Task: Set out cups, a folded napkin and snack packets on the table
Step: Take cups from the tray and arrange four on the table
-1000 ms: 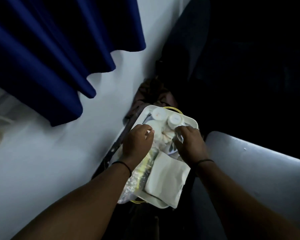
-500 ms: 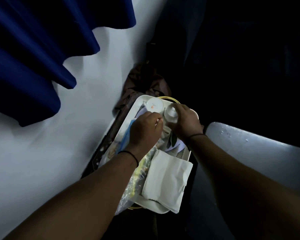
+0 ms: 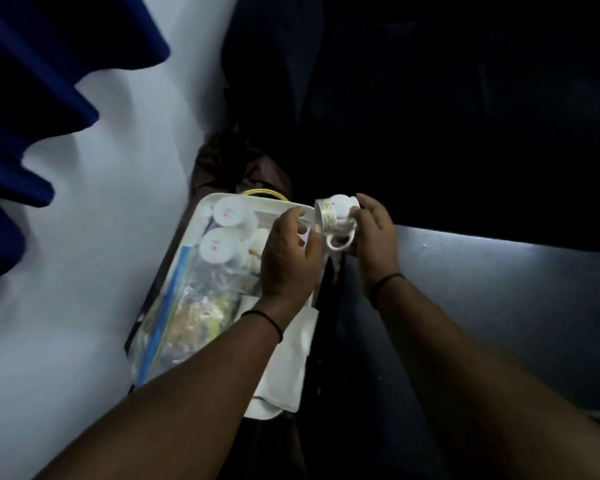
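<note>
A white tray (image 3: 207, 204) sits below me, against the wall. Two white cups (image 3: 227, 211) (image 3: 217, 248) stand upside down at its far end. Clear snack packets (image 3: 201, 306) fill its left side, and a folded white napkin (image 3: 291, 358) lies over its near right edge. My right hand (image 3: 374, 233) holds a third white cup (image 3: 336, 216) with a patterned rim, tipped on its side above the tray's far right corner, handle pointing down. My left hand (image 3: 288, 254) is at the cup's rim, fingertips touching or almost touching it.
A grey tabletop (image 3: 499, 289) stretches to the right of the tray. A pale wall (image 3: 84, 237) and a blue curtain (image 3: 32, 98) are on the left. A brown bundle (image 3: 232, 161) lies beyond the tray. The far right is dark.
My right hand has lifted one cup off the tray and swung it right, tipped on its side. My left hand followed to its rim. Two upturned cups stay on the tray.
</note>
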